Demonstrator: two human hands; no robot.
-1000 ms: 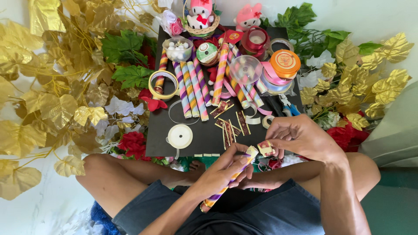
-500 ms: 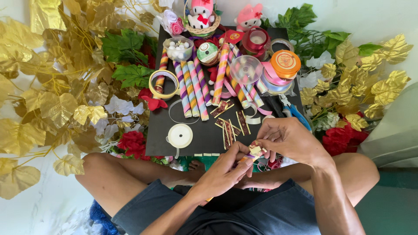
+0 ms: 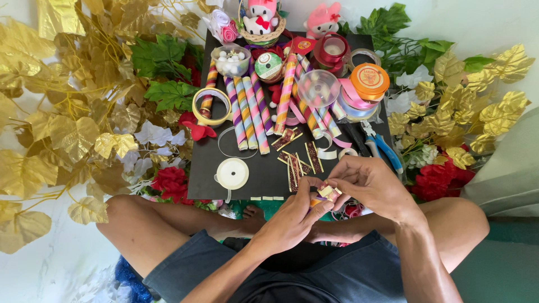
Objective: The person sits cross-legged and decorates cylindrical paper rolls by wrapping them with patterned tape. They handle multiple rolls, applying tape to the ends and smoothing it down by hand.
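- Head view: the left hand (image 3: 292, 216) and right hand (image 3: 368, 182) meet over the lap, fingers pinched shut on a small gold-and-red ribbon piece (image 3: 327, 193).
- It sits just below the black board's (image 3: 264, 174) near edge, near the white tape roll (image 3: 232, 173).

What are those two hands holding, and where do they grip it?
Both hands, left hand and right hand, pinch a small gold-wrapped piece at its top end between their fingertips.

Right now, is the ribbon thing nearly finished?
Partly. Short ribbon strips already lie cut on the black board. The left hand and right hand pinch a small gold and red piece together. Many striped sticks lie untouched.
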